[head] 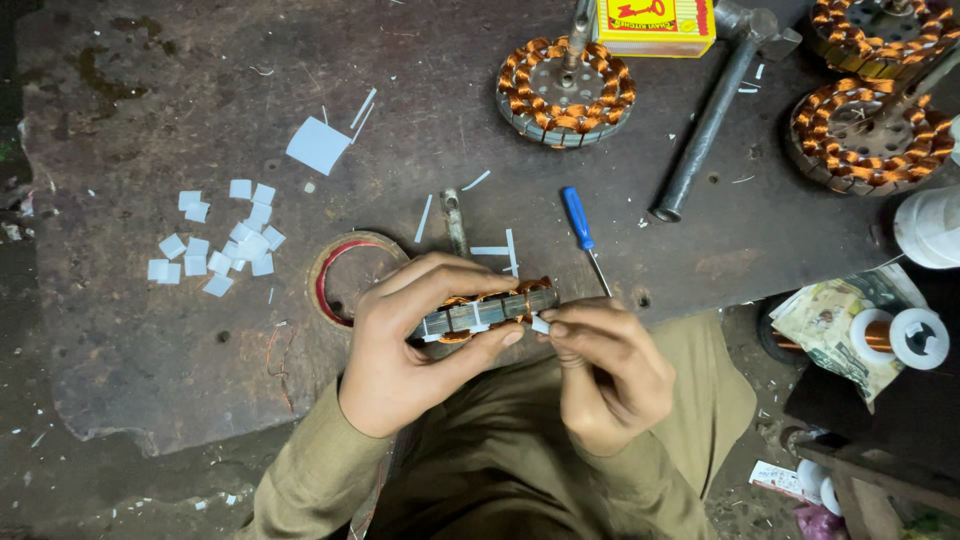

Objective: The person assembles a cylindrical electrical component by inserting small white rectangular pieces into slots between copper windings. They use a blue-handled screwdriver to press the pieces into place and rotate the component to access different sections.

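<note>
My left hand (405, 345) grips a round motor stator (490, 310) with copper windings, held on edge over my lap. My right hand (605, 370) pinches a small white paper slip (540, 324) against the stator's rim, at its right end. A blue-handled screwdriver (577, 220) lies on the dark worktop just beyond the hands. A roll of red-edged tape (345, 275) sits on the worktop beside my left hand. Small white paper squares (225, 240) lie scattered at the left.
Three other wound stators lie at the back: one at the centre (565, 90) and two at the right (870, 135). A metal hammer (710, 120), a yellow box (655, 25), a larger white sheet (318, 145) and a copper wire spool (900, 335) are also there.
</note>
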